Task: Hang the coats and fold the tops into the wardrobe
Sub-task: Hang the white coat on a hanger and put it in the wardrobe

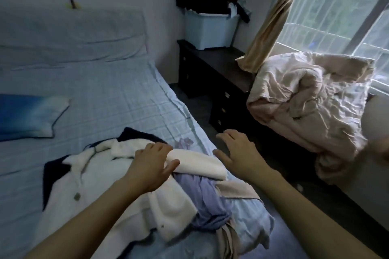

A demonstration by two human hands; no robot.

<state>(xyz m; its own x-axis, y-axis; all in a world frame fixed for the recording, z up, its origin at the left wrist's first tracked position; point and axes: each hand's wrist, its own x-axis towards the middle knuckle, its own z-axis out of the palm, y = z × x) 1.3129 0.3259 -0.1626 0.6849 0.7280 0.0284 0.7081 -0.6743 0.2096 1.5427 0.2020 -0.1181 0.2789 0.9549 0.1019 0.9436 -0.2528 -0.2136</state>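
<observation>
A white fleece coat (90, 176) with buttons lies spread on the bed (105, 99), over a dark navy garment (52, 176). Its sleeve (202, 164) stretches to the right. My left hand (151, 164) rests on that sleeve with fingers loosely bent over it. My right hand (235, 151) hovers open beyond the sleeve's end, near the bed's right edge, holding nothing. A lavender top (206, 200), a beige piece (235, 190) and a light blue garment (252, 218) are heaped under and beside the coat. A blue-and-white folded top (27, 115) lies at the left.
A dark dresser (212, 73) stands right of the bed, bearing a pale blue bin (210, 31) heaped with dark clothes. A crumpled pink duvet (309, 99) lies by the window with a tan curtain (271, 19). A narrow floor strip (280, 176) runs between.
</observation>
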